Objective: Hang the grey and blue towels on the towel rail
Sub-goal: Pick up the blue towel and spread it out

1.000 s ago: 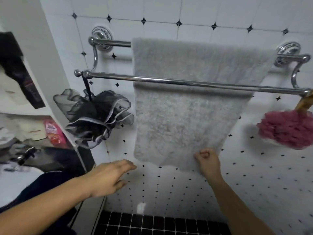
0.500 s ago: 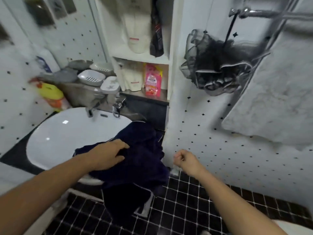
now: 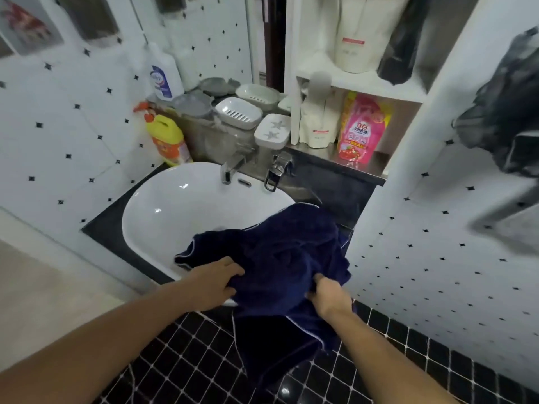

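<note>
head view: blue towel (image 3: 280,258) lies bunched over the front right rim of the white sink (image 3: 175,217), one end hanging down toward the black tiled floor (image 3: 189,360). left hand (image 3: 214,282) has its grip closed on the towel's left edge; right hand (image 3: 329,295) pinches a fold at the right. a yellow bottle (image 3: 167,141) and soap dishes (image 3: 239,112) sit on the bench behind the taps. grey towel (image 3: 513,231) shows blurred at the right edge.

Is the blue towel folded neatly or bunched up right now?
Bunched up. The blue towel lies crumpled over the sink rim, part hanging down, gripped by the left hand and right hand.
</note>
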`<state>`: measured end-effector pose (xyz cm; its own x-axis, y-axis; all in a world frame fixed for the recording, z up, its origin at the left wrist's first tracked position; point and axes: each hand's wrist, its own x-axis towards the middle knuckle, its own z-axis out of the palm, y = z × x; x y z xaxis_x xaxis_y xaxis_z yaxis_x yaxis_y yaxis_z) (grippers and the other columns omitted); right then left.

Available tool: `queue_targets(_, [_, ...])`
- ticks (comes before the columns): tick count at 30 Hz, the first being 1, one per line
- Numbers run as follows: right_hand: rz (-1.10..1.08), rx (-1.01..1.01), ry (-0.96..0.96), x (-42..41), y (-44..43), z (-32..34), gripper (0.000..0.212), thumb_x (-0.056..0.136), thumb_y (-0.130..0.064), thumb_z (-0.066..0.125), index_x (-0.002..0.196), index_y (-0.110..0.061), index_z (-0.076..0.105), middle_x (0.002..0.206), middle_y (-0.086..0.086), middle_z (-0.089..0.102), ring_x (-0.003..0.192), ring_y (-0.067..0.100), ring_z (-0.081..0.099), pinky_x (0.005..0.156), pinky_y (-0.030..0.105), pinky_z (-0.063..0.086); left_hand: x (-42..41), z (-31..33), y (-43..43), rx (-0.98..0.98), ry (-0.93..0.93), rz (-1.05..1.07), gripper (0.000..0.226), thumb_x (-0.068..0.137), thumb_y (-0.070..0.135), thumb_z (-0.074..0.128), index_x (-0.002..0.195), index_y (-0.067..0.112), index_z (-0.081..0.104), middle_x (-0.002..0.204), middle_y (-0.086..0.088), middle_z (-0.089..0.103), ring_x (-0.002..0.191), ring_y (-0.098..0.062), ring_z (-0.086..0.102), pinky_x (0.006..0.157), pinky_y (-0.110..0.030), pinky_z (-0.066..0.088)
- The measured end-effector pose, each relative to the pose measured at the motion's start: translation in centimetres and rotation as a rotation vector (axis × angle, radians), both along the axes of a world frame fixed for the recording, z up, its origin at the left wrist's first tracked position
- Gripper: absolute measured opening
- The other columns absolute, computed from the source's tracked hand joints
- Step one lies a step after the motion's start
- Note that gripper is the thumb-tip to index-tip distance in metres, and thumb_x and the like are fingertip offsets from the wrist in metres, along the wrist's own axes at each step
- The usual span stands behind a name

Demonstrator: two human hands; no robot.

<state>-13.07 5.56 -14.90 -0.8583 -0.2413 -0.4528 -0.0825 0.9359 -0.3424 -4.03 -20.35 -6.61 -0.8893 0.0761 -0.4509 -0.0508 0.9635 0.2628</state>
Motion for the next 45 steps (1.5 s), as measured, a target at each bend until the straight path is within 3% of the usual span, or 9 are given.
queue_targets(6, [-0.412, -0.741, -0.268, -0.9, 0.7, 6.1, 0.028, 0.087, -0.02, 0.068, 0.059, -0.017, 0.063, 0.067, -0.001, 0.068, 0.067, 0.02, 0.063, 0.07, 0.03, 0.051, -1.5, 1.4, 3.7, 0.177, 0.058, -0.075, 0.074, 0.086, 0.038, 0.064, 0.15, 0.03, 0.028, 0.139, 0.004, 0.041, 0.122, -0.018, 0.051, 0.102, -0.032, 0.041])
queue_targets(12, [-0.65, -1.379, -0.453, -1.6, 1.1, 17.4, 0.019, 0.095, -0.017, 0.058, 0.089, -0.003, 0.069, 0.081, 0.018, 0.074, 0.07, 0.025, 0.072, 0.06, 0.033, 0.058, -3.9, 7.3, 11.7, 0.399, 0.327, -0.043, 0.114, 0.076, 0.055, 0.069, 0.141, 0.052, -0.024, 0.147, -0.001, 0.036, 0.117, -0.027, 0.057, 0.094, -0.043, 0.048])
queue_targets(16, [-0.654, -1.577, -0.293, -1.8, 4.2, 24.4, 0.029, 0.093, -0.026, 0.061, 0.104, 0.0, 0.064, 0.091, 0.018, 0.072, 0.079, 0.025, 0.07, 0.065, 0.033, 0.057, -6.2, 12.4, 15.1, 0.615, 0.643, 0.031, 0.067, 0.088, 0.043, 0.057, 0.145, 0.049, 0.022, 0.14, 0.008, 0.053, 0.117, -0.017, 0.058, 0.096, -0.04, 0.048])
queue_targets(20, [-0.296, -1.335, 0.106, 1.0, 8.3, 29.1, 0.043, 0.077, -0.032, 0.077, 0.114, -0.019, 0.061, 0.094, -0.008, 0.072, 0.087, 0.01, 0.068, 0.072, 0.023, 0.054, -8.6, 16.4, 18.3, 1.128, 0.565, 0.292, 0.023, 0.095, 0.025, 0.056, 0.117, 0.023, 0.06, 0.108, 0.0, 0.072, 0.103, -0.022, 0.066, 0.093, -0.042, 0.052])
queue_targets(24, [-0.328, -1.14, 0.182, 3.9, 11.2, 28.4, 0.04, 0.077, -0.012, 0.079, 0.113, -0.016, 0.062, 0.102, 0.008, 0.074, 0.093, 0.023, 0.07, 0.084, 0.033, 0.057, -9.9, 19.1, 21.4, 1.496, 0.412, 0.517, 0.013, 0.095, 0.031, 0.057, 0.096, 0.032, 0.07, 0.094, 0.003, 0.078, 0.096, -0.024, 0.072, 0.085, -0.04, 0.057])
queue_targets(30, [-0.48, -1.344, 0.237, 5.3, 14.7, 30.5, 0.022, 0.085, 0.004, 0.062, 0.075, -0.013, 0.073, 0.078, 0.013, 0.073, 0.07, 0.023, 0.068, 0.063, 0.028, 0.054, -8.5, 19.6, 24.1, 0.996, 0.563, 0.328, 0.054, 0.084, 0.052, 0.061, 0.129, 0.029, 0.04, 0.126, 0.0, 0.052, 0.112, -0.019, 0.057, 0.101, -0.04, 0.045])
queue_targets(35, [-0.591, -1.376, 0.311, 5.5, 15.4, 31.5, 0.012, 0.09, -0.003, 0.06, 0.084, -0.004, 0.07, 0.079, 0.02, 0.071, 0.069, 0.027, 0.067, 0.062, 0.031, 0.056, -4.9, 18.9, 26.2, 0.854, 0.599, -0.344, 0.091, 0.066, 0.061, 0.072, 0.139, 0.058, 0.018, 0.136, 0.032, 0.034, 0.123, 0.014, 0.042, 0.1, -0.012, 0.039])
queue_targets(40, [-0.593, -1.162, 0.535, 5.8, 17.4, 32.6, 0.023, 0.086, -0.023, 0.07, 0.068, -0.008, 0.071, 0.065, 0.013, 0.068, 0.061, 0.02, 0.058, 0.062, 0.035, 0.046, -6.4, 18.3, 27.9, 1.223, 0.451, -0.139, 0.039, 0.085, 0.007, 0.066, 0.109, 0.037, 0.065, 0.108, 0.001, 0.073, 0.102, -0.019, 0.069, 0.092, -0.032, 0.052])
queue_targets(45, [-0.583, -0.96, 0.701, 6.2, 21.4, 34.3, 0.03, 0.083, -0.031, 0.072, 0.065, -0.008, 0.068, 0.055, 0.003, 0.061, 0.052, 0.012, 0.051, 0.055, 0.027, 0.041, -6.4, 17.6, 30.0, 1.233, 0.174, -0.301, 0.029, 0.079, 0.037, 0.074, 0.107, 0.038, 0.068, 0.11, 0.003, 0.075, 0.104, -0.016, 0.07, 0.091, -0.031, 0.055])
